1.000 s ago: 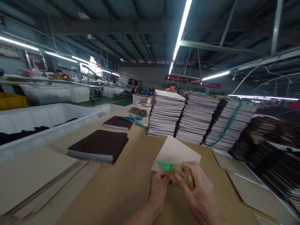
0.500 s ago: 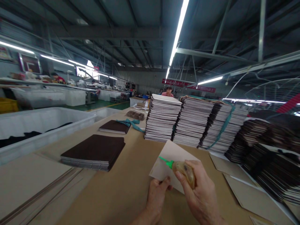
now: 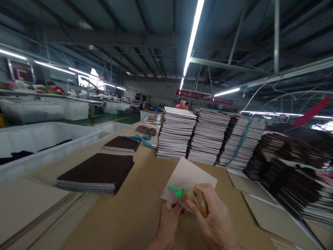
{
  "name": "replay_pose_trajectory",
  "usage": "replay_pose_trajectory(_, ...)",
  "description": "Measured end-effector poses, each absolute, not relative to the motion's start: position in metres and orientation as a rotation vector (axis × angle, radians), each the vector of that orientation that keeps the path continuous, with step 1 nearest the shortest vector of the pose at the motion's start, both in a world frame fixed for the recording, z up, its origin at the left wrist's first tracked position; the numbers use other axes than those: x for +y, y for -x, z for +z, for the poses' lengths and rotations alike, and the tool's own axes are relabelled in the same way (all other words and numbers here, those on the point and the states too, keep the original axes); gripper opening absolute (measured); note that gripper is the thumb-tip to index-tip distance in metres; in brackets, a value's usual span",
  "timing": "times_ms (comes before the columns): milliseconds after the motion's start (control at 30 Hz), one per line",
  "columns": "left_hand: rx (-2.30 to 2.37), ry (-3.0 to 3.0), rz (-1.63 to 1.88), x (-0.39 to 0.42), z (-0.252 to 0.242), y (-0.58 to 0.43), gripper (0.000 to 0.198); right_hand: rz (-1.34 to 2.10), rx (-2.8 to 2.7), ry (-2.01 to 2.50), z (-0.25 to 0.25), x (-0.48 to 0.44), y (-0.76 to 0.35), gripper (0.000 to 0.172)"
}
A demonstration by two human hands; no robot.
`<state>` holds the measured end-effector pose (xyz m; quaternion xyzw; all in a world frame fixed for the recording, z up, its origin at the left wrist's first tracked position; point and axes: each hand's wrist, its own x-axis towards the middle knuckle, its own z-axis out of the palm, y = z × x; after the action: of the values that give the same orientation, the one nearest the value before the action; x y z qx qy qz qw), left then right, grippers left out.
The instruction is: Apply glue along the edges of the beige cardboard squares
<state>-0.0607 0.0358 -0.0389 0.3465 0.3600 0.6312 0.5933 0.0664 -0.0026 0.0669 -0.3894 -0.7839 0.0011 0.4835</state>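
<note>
Closed around a glue bottle (image 3: 195,199) is my right hand (image 3: 214,218). The bottle is yellowish and translucent, lying tilted with its thin green nozzle pointing left over a pale board (image 3: 191,173). My left hand (image 3: 169,218) grips the near edge of this board between thumb and fingers, just below the nozzle; the fingers beneath are partly hidden. The nozzle tip sits close to the board's left side, but I cannot tell whether it touches. Left of my hands lies a low stack of dark brown panels (image 3: 96,170) with pale edges.
Tall stacks of pale-edged panels (image 3: 174,133) stand behind the board, one tied with a teal strip (image 3: 240,142). Loose boards (image 3: 273,211) and dark bundles (image 3: 291,187) lie right. A white bin (image 3: 78,133) borders the table's left. Another person (image 3: 182,104) is beyond the stacks.
The view has shifted slightly, so the hands and board sit a little lower and further left. The nozzle has moved toward the board's near left edge. Both hands keep their holds.
</note>
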Motion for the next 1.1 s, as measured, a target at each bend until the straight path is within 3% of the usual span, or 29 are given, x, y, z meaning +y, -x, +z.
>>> replay_pose_trajectory(367,0.826,-0.678,1.461,0.034,-0.033,0.058,0.044,0.018,-1.610,1.117,0.098,0.005,-0.081,0.026)
replay_pose_trajectory(533,0.798,-0.697,1.456,0.026,-0.026,0.057,0.039,-0.088,-1.516,1.112,0.106,0.021,-0.083,0.030)
replay_pose_trajectory(900,0.839,-0.674,1.442,0.032,-0.031,0.057,0.052,-0.136,-1.596,1.082,0.107,0.019,-0.086,0.029)
replay_pose_trajectory(1100,0.852,-0.702,1.456,0.027,-0.027,0.057,0.045,-0.153,-1.684,1.048,0.106,0.018,-0.087,0.027)
